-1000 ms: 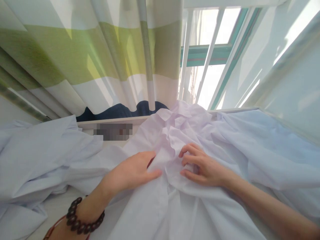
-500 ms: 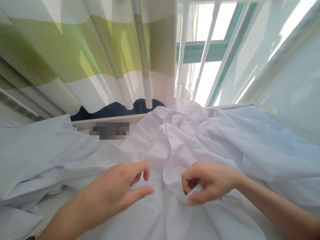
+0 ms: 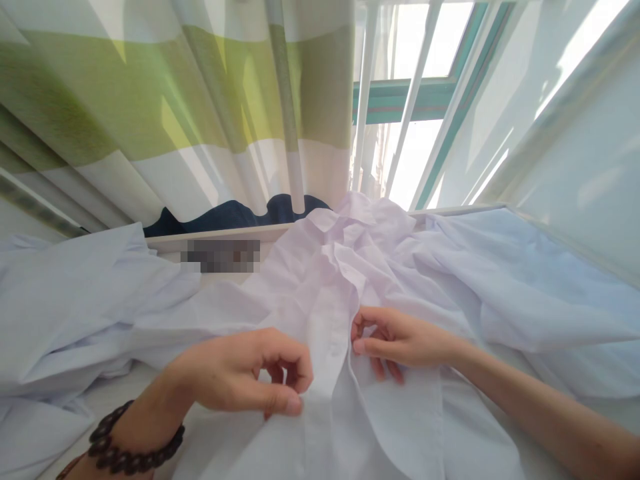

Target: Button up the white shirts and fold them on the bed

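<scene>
Head view: your left hand (image 3: pixel 240 373) sits low and left of centre in the frame, fingers curled in, thumb and forefinger pinched on a fold of the white shirt (image 3: pixel 330 320). A dark bead bracelet (image 3: pixel 127 447) rings that wrist at the lower left. Your right hand (image 3: pixel 395 340) is just right of centre, thumb and forefinger nipping the shirt's front edge where it rises in a ridge, the other fingers spread loosely beneath on the cloth. The two hands are near each other, with the strip of the shirt's front running down between them to the bottom edge of the frame.

The shirt lies crumpled across the middle, its bunched top reaching up to the sill (image 3: pixel 220 235) at centre. Its pale cloth spreads wide: one mass fills the left side of the frame, another stretches off to the right edge.

Behind, the upper left is filled by a curtain (image 3: pixel 175 113) banded in green, yellow and white, with a dark blue hem just above the sill. In the upper middle and right, white bars (image 3: pixel 364 100) stand before a bright window with a teal frame (image 3: pixel 395 103). A blurred patch sits on the sill, left of centre; you cannot tell what is there.
</scene>
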Available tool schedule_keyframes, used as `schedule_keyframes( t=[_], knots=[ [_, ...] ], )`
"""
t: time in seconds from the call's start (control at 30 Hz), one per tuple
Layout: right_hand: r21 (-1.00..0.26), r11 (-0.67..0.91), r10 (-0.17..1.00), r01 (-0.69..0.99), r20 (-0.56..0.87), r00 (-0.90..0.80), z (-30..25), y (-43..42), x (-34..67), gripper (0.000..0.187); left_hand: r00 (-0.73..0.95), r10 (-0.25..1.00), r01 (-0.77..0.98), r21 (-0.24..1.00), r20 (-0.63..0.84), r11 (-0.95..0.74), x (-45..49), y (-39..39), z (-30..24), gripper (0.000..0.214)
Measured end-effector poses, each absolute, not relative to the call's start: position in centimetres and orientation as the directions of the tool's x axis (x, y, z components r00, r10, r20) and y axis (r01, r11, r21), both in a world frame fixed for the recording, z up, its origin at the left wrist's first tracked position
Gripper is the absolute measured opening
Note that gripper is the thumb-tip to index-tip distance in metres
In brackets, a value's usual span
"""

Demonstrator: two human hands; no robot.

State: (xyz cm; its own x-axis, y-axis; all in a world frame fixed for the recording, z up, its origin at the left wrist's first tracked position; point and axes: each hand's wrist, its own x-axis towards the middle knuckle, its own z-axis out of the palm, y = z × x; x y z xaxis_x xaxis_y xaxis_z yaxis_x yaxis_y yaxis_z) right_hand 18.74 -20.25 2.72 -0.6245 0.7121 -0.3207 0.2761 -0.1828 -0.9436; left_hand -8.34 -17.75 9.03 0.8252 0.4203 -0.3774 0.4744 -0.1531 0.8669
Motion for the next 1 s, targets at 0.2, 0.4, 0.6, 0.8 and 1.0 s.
schedule_keyframes(
  t=[0.2, 0.4, 0.6, 0.8, 1.0],
  knots=[
    [-0.919, -0.166, 0.737, 0.357, -0.357, -0.574, 2.8, -20.1, 18.1, 0.023, 0.796, 0.394, 0.438, 0.886, -0.461, 0.150, -9.3, -17.2, 8.0, 0.022],
    [-0.915, -0.129, 0.686, 0.383, -0.361, -0.632, 2.8, -20.0, 18.5, 0.015, 0.728, 0.550, 0.356, 0.911, -0.410, 0.209, -8.6, -16.6, 6.5, 0.030],
    [-0.916, -0.143, 0.682, 0.374, -0.365, -0.634, 2.3, -19.9, 18.5, 0.022, 0.740, 0.497, 0.569, 0.816, -0.453, -0.104, -7.5, -17.1, 6.3, 0.017],
    [-0.915, -0.156, 0.685, 0.372, -0.371, -0.626, 2.3, -19.9, 18.5, 0.033, 0.646, 0.572, 0.750, 0.559, -0.506, -0.353, -7.0, -18.8, 9.1, 0.027],
    [-0.912, -0.188, 0.718, 0.365, -0.381, -0.583, 2.2, -20.1, 18.1, 0.048, 0.571, 0.739, 0.817, 0.331, -0.358, -0.472, -6.1, -20.6, 7.5, 0.046]
  ],
)
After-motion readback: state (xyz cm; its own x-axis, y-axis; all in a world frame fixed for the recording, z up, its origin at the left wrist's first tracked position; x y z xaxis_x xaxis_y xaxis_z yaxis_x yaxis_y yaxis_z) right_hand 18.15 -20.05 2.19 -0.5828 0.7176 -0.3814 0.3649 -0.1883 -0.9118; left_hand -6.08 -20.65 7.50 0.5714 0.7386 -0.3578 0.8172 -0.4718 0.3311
